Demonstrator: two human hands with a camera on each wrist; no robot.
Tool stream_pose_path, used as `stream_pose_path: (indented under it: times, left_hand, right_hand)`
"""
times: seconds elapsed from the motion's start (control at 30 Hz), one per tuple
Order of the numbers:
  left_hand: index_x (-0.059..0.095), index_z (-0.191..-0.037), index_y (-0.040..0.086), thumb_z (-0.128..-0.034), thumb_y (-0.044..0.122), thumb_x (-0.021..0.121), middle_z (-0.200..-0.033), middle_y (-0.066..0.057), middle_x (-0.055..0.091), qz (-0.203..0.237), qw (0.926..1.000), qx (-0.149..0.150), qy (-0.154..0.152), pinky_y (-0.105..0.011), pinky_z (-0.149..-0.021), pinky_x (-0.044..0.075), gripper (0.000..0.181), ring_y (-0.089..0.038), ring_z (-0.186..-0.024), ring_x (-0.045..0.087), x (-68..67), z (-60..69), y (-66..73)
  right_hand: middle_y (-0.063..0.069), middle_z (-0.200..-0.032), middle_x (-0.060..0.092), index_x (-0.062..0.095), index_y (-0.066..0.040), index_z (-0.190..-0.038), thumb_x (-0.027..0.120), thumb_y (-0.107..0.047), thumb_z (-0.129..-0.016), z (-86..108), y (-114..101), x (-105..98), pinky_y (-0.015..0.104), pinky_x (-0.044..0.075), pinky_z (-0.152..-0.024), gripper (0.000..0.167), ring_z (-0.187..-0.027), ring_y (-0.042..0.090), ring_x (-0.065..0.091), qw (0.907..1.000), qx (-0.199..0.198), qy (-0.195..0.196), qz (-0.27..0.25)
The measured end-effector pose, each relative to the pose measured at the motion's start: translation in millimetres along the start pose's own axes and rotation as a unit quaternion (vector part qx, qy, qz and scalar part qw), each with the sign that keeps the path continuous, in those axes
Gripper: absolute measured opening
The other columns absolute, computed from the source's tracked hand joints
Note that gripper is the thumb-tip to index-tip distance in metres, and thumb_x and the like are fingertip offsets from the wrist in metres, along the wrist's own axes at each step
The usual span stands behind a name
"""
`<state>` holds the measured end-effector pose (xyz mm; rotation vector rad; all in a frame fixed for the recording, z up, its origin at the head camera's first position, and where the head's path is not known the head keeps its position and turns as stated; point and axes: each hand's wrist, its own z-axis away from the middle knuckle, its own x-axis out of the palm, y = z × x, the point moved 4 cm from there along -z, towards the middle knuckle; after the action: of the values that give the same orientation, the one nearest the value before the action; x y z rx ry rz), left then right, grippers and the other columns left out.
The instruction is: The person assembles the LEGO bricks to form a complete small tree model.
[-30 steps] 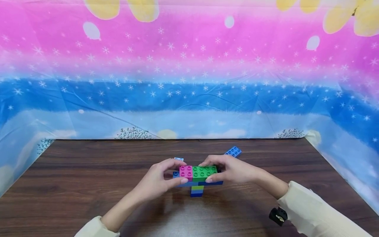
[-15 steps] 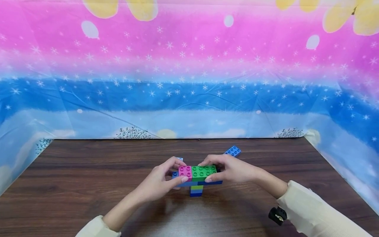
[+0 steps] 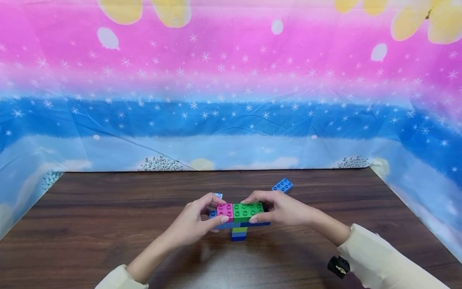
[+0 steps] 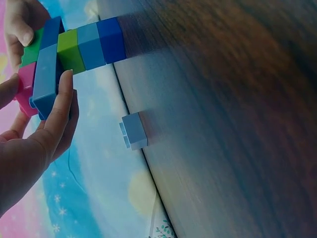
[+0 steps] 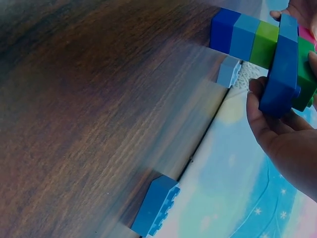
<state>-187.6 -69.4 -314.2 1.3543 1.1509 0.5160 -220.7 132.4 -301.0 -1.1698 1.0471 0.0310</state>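
Observation:
A T-shaped block build stands on the table, its column made of dark blue (image 4: 111,39), mid-blue (image 4: 90,45) and lime (image 4: 71,51) blocks. Across its top lie a lighter blue block (image 4: 45,79) and a dark blue block (image 5: 280,82). Above these sit a pink block (image 3: 224,212) and a green block (image 3: 248,212), side by side. My left hand (image 3: 191,220) pinches the pink block with the thumb in front, other fingers reaching under the lighter blue block. My right hand (image 3: 285,208) grips the green block's end, with fingers below the dark blue block.
Behind the build, a light blue block (image 4: 133,131) stands on the wooden table (image 3: 108,212). Farther back on the right lies a blue eight-stud block (image 3: 282,185). A patterned cloth (image 3: 231,120) hangs along the table's far edge. A black device (image 3: 338,266) is at the right sleeve.
The pink block and both hands hold nearly the same places around the build. The whole head view has shifted slightly.

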Motion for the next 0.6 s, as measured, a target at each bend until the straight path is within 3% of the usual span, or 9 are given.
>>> stream_pose_path:
  times: [0.6]
  left_hand:
    - [0.053,-0.107,0.0,-0.0876,0.012,0.062,-0.098,-0.013,0.06,-0.01,0.9998,-0.013,0.013,-0.032,-0.061,0.054,0.025,-0.022,-0.082,0.059,1.5,-0.1,2.9]
  right_hand:
    - [-0.009,-0.091,0.059,0.052,-0.019,-0.123,0.057,-0.027,-0.091,3.7,-3.1,4.6,0.025,0.043,-0.058,0.034,-0.062,0.011,0.046,0.9981,-0.016,0.019,0.057]
